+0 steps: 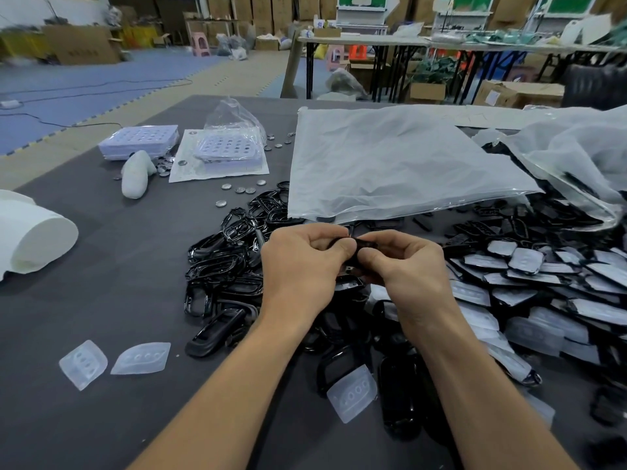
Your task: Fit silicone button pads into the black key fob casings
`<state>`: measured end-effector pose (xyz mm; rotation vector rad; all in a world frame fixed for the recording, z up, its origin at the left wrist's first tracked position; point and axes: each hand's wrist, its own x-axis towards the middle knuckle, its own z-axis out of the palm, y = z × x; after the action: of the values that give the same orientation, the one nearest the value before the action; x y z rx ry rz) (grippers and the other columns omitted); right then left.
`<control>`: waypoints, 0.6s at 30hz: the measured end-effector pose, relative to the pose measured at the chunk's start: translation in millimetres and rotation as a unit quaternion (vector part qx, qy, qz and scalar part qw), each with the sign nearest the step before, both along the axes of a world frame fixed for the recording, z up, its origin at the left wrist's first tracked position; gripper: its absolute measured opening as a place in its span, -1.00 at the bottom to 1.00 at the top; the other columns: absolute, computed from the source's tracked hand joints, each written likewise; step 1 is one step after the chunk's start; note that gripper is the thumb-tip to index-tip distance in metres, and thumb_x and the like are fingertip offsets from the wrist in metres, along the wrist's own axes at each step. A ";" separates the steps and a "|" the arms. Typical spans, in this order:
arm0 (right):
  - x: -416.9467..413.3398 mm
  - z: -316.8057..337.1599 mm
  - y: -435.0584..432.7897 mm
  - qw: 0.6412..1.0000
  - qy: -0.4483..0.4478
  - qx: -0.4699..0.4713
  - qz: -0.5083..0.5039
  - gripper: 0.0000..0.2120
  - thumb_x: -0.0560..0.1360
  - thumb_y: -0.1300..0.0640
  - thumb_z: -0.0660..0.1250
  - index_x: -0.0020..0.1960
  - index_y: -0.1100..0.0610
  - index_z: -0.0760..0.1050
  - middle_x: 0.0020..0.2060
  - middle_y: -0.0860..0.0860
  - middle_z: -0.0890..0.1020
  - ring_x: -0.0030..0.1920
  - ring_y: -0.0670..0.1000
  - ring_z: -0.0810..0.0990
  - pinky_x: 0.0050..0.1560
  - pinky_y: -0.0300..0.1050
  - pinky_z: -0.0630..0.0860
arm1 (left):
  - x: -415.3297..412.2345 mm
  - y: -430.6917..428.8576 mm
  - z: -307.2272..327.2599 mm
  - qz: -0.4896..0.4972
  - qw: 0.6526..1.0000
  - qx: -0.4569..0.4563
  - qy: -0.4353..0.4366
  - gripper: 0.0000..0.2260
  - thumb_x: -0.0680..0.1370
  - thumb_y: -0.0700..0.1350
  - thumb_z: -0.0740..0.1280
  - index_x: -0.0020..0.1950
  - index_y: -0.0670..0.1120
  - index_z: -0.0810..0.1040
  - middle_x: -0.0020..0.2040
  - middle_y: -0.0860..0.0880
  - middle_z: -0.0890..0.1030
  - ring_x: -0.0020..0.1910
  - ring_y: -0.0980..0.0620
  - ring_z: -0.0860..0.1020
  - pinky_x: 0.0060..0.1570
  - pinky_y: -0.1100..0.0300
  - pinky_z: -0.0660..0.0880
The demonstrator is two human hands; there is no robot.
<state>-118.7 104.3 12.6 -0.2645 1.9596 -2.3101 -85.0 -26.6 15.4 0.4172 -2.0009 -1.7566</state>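
Note:
My left hand [302, 266] and my right hand [403, 266] meet over the middle of the table and together pinch one black key fob casing [360, 245]; most of it is hidden by my fingers. Below and left of them lies a heap of empty black casings [224, 266]. To the right spreads a pile of casings with pale pads in them [529, 266]. Loose translucent silicone pads lie on the dark table: one pad [83, 364] and a second pad [140, 358] at the near left, a third pad [353, 393] by my right forearm.
A large clear plastic bag [390, 164] lies behind my hands, and a crumpled bag [576, 154] at the right. Stacked white trays [139, 142], coin cells [239, 189] and a white glove [135, 174] sit at the back left. A white foam roll [30, 239] is at the left edge.

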 end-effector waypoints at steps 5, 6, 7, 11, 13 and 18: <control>-1.6 2.6 3.6 0.999 -0.036 0.016 -0.026 -0.80 0.46 0.42 0.44 -0.20 0.16 0.71 -0.27 0.16 0.74 -0.36 0.12 0.70 -0.33 -0.16 0.61 | -0.2 -2.2 1.0 -0.042 0.998 0.040 -0.015 -0.87 0.43 -0.24 0.54 -0.16 0.00 0.78 -0.23 -0.04 0.76 -0.22 -0.07 0.76 -0.02 -0.13 0.70; -0.5 2.6 2.6 0.999 -0.025 0.036 -0.025 -0.79 0.47 0.40 0.44 -0.22 0.14 0.71 -0.29 0.15 0.74 -0.37 0.12 0.70 -0.35 -0.16 0.60 | -0.9 -3.9 0.7 -0.036 0.999 0.024 -0.013 -0.83 0.44 -0.27 0.54 -0.18 0.01 0.78 -0.24 -0.02 0.76 -0.23 -0.05 0.75 -0.03 -0.12 0.70; 0.3 2.0 1.1 0.997 -0.007 0.069 -0.026 -0.78 0.48 0.36 0.45 -0.25 0.10 0.70 -0.32 0.14 0.73 -0.38 0.12 0.70 -0.36 -0.12 0.60 | -1.5 -5.3 0.6 -0.029 1.000 0.001 -0.008 -0.81 0.44 -0.27 0.54 -0.20 0.04 0.77 -0.26 0.02 0.75 -0.25 0.00 0.75 -0.05 -0.08 0.71; 2.6 4.9 -5.2 0.991 0.014 0.127 -0.039 -0.80 0.48 0.30 0.49 -0.27 0.09 0.67 -0.42 0.10 0.69 -0.48 0.07 0.64 -0.42 -0.04 0.59 | -1.5 -6.5 0.1 0.008 1.000 -0.026 0.012 -0.80 0.41 -0.20 0.56 -0.23 0.13 0.74 -0.27 0.11 0.74 -0.25 0.12 0.73 -0.08 0.05 0.70; 3.7 7.6 -5.9 0.997 -0.021 0.052 -0.060 -0.82 0.50 0.35 0.47 -0.23 0.14 0.65 -0.44 0.08 0.68 -0.52 0.02 0.61 -0.50 -0.17 0.52 | -1.0 -3.5 2.9 0.005 0.998 0.060 0.015 -0.87 0.41 -0.15 0.55 -0.22 0.10 0.76 -0.23 0.02 0.76 -0.23 0.01 0.74 -0.12 0.07 0.69; 9.2 5.0 -7.1 0.995 0.011 0.076 -0.066 -0.85 0.50 0.31 0.47 -0.22 0.14 0.65 -0.42 0.08 0.69 -0.49 0.06 0.66 -0.47 -0.12 0.55 | -4.1 -5.5 5.1 -0.005 0.994 0.107 0.000 -0.67 0.50 -0.28 0.49 -0.32 0.12 0.76 -0.35 -0.03 0.72 -0.41 0.04 0.67 -0.27 0.09 0.68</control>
<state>-109.5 97.3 17.6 -0.1527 2.2130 -2.2270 -89.1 -32.1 20.5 0.4754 -1.8229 -1.9851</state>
